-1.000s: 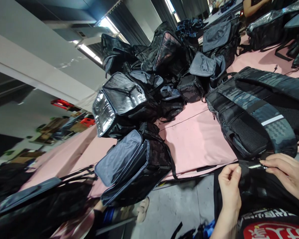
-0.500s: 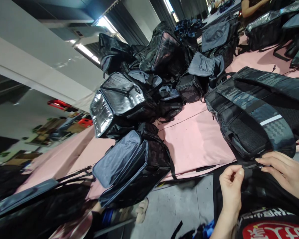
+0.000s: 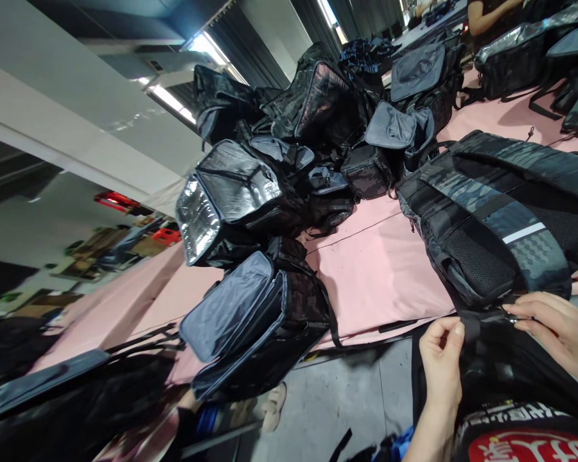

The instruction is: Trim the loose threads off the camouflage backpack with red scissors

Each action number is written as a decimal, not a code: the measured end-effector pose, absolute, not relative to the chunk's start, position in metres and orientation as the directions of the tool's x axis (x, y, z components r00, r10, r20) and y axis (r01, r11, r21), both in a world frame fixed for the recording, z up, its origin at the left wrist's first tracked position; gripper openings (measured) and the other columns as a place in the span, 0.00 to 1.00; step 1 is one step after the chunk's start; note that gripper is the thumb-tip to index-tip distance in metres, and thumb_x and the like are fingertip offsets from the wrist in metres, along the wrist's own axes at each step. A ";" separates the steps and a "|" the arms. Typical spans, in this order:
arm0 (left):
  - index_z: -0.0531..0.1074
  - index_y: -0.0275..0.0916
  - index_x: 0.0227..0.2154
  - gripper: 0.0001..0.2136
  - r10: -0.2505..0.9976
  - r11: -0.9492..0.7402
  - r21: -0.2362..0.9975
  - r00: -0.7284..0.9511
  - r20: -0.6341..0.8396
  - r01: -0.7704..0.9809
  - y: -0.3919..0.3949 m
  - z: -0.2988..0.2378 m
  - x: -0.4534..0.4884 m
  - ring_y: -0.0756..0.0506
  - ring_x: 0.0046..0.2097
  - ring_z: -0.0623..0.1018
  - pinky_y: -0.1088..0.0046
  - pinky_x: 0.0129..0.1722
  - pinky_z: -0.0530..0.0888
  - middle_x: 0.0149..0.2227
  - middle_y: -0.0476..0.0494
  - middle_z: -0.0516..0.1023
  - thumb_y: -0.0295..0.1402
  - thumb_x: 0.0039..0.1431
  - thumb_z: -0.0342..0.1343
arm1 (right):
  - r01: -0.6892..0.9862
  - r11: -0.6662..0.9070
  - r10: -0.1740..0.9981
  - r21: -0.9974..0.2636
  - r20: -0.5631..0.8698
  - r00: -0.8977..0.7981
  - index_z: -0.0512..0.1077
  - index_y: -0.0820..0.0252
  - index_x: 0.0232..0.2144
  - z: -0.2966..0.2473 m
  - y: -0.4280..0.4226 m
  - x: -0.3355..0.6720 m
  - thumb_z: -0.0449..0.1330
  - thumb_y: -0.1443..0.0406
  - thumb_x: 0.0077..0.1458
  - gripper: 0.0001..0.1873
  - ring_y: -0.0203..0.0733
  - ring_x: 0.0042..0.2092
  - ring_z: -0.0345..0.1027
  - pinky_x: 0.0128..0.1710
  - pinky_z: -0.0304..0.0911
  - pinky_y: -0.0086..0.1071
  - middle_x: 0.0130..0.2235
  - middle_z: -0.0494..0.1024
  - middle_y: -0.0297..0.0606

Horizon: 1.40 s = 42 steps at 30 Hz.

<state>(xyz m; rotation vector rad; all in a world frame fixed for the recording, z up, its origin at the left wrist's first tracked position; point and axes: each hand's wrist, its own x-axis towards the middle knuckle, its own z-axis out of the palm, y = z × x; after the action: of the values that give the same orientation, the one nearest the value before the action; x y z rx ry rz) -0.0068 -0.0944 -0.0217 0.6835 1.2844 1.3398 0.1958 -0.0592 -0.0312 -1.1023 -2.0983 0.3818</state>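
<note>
Since the frame 0.5 s earlier, the right hand (image 3: 556,330) has slid a little to the right along the bottom edge of the backpack (image 3: 491,224), its fingertips pinched on a small metal zipper pull (image 3: 510,317). Meanwhile the left hand (image 3: 440,359) has hardly shifted: thumb and forefinger are closed on the black fabric at the bag's corner, holding it taut. That widening gap suggests the zipper is being drawn along its track (the teeth themselves are too dark to make out). Lying strap-side up, the backpack rests at the near edge of the pink table (image 3: 380,269). Behind it sits a heap of open cooler bags (image 3: 250,205), untouched.
</note>
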 end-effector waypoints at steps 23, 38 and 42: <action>0.77 0.33 0.27 0.10 0.922 0.235 0.845 -0.164 -0.350 -0.481 -0.093 -0.019 -0.005 0.53 0.29 0.66 0.77 0.34 0.64 0.25 0.49 0.73 0.36 0.46 0.66 | 0.445 0.662 0.746 -0.603 0.472 -0.470 0.67 0.54 0.43 -0.016 -0.058 0.197 0.50 0.66 0.65 0.07 0.34 0.41 0.68 0.39 0.63 0.27 0.39 0.72 0.34; 0.75 0.34 0.26 0.14 0.943 0.234 0.919 -0.157 -0.295 -0.318 -0.082 -0.025 -0.013 0.49 0.32 0.72 0.76 0.36 0.70 0.27 0.45 0.76 0.42 0.48 0.64 | 0.415 0.584 0.811 -0.697 0.478 -0.338 0.69 0.58 0.41 -0.013 -0.054 0.186 0.50 0.69 0.63 0.09 0.37 0.38 0.67 0.37 0.64 0.30 0.37 0.72 0.39; 0.76 0.35 0.35 0.13 0.953 -0.008 0.983 -0.297 0.063 0.182 -0.061 -0.029 -0.009 0.43 0.40 0.76 0.69 0.43 0.73 0.36 0.39 0.79 0.41 0.55 0.58 | 0.371 0.499 0.864 -0.783 0.420 -0.277 0.69 0.58 0.35 -0.009 -0.057 0.191 0.49 0.66 0.64 0.09 0.36 0.35 0.66 0.35 0.63 0.29 0.33 0.71 0.36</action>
<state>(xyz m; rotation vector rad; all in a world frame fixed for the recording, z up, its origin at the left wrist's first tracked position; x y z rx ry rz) -0.0086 -0.0610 -0.0292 1.2091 1.5556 1.3716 0.1908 -0.0575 -0.0087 -1.0273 -1.8595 0.7026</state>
